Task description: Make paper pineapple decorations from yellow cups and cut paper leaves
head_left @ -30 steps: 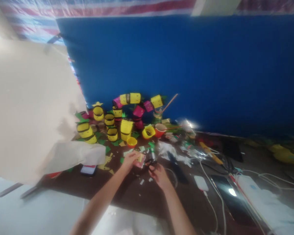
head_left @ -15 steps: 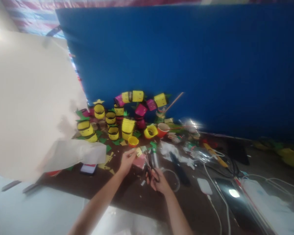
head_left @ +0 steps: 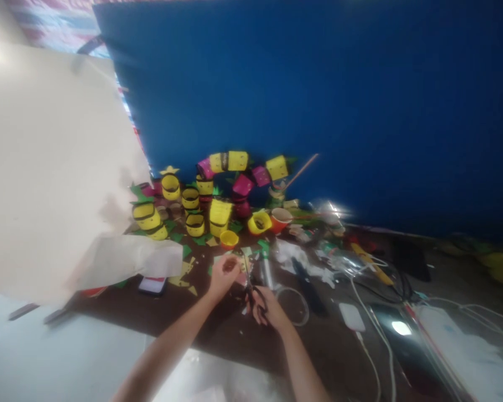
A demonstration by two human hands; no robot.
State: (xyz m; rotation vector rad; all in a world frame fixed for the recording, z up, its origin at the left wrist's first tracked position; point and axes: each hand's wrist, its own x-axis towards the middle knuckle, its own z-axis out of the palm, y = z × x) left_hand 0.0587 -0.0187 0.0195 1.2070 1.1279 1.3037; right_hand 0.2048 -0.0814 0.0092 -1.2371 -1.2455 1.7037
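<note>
My right hand is closed round the handles of dark scissors, whose blades point away toward a small yellow paper piece. That piece lies at the fingertips of my left hand, which is closed in a pinch on it. Pink paper shows beneath, partly covered by my left hand and the blades. Just beyond my hands sits a small yellow cup. Fine details are blurred.
Yellow and magenta paper rings stand along the blue board. A phone and white paper lie left. At right are a roll of clear tape, a white power bank, cables and a dark tablet.
My left hand has turned and its fingers have curled in more. The scissors' blades have come up to the yellow piece. The camera view has shifted slightly.
</note>
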